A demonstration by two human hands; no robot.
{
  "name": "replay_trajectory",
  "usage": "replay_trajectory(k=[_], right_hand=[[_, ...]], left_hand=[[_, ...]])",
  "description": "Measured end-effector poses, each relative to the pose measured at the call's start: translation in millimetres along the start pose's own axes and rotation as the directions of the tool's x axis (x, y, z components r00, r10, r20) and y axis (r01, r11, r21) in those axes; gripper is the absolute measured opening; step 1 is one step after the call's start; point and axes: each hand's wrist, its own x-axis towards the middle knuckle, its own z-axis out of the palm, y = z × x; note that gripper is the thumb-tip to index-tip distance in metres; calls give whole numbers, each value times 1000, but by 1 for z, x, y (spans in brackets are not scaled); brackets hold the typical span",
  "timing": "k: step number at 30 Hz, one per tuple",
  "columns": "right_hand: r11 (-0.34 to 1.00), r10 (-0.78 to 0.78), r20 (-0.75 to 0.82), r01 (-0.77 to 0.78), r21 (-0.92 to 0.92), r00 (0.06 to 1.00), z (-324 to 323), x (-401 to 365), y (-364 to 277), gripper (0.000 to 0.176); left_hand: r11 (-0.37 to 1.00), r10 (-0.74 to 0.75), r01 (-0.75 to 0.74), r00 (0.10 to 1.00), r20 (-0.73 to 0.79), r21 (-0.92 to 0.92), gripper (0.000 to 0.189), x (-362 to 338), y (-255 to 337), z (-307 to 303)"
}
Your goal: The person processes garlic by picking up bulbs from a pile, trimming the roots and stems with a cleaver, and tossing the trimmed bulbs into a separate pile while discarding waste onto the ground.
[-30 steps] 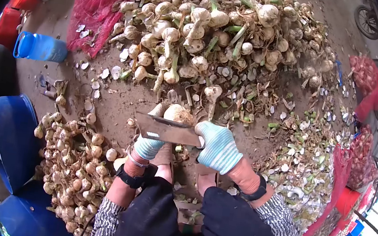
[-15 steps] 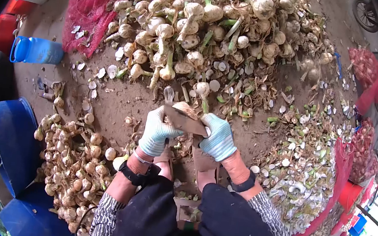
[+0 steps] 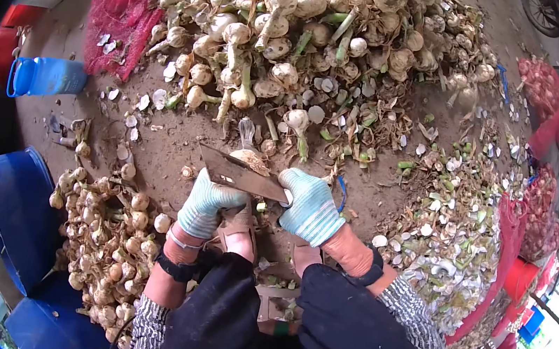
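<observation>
Gloved right hand [image 3: 310, 208] grips a knife [image 3: 240, 174]; left hand [image 3: 203, 205] clasps a bulb [image 3: 251, 159]. Trimmed bulbs [image 3: 112, 237] lie at eight o'clock, with a bigger untrimmed heap [image 3: 313, 24] at twelve.

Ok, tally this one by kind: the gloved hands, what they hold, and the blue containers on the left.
gloved hands: 2, the left hand and the right hand
cleaver: 1
bulb at the blade: 1
blue jug: 1
blue tubs: 2
Total: 7
</observation>
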Motion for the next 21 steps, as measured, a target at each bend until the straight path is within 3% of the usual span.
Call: replay_trajectory(k=[2,3,4,6,7,8,12,14,16,17,18,19,20,21], right_hand=[[999,25,80,-22,-46,996,-5,4,-4,18],[999,24,80,-20,-49,996,-7,3,-6,18],[999,-14,55,15,-31,998,-8,2,-6,20],[999,-51,33,51,-14,998,-9,3,-2,22],[996,-83,10,83,20,996,-7,3,5,24],[991,-122,-21,123,48,992,-6,4,12,26],[996,-77,-9,78,31,997,-2,-7,18,27],[998,-67,-14,67,-8,998,-4,-8,14,26],[994,-93,-19,92,-50,995,-14,-8,5,25],[989,-140,-5,140,-39,990,-14,-6,18,22],[960,-279,-114,274,-59,953,-14,0,30,17],[964,-58,-73,37,-265,996,-11,5,62,15],[916,327,-153,-353,-192,932,-20,7,86,11],[865,497,-128,-502,-12,858,-33,1,101,13]], left_hand=[[997,-64,67,993,-98,27,47,3,-6,-7],[995,41,-31,993,-108,95,47,7,-18,-10],[995,42,-32,993,-107,93,47,11,-26,-17],[837,252,-300,954,164,458,49,11,-12,-12],[861,208,-263,963,170,436,48,4,-8,-5],[972,170,-177,984,57,155,45,-1,-4,14],[995,73,-80,993,95,66,43,0,-19,13],[994,109,-105,987,116,-40,42,1,-21,12],[994,69,-66,997,38,-87,37,1,-22,10],[968,2,-19,998,67,250,32,6,-25,-1],[828,-82,26,994,74,560,28,6,-29,-5],[996,64,-69,994,86,54,21,-11,-11,30],[971,128,-167,968,218,171,21,-17,5,39],[971,115,-166,956,271,173,24,-12,10,39]])
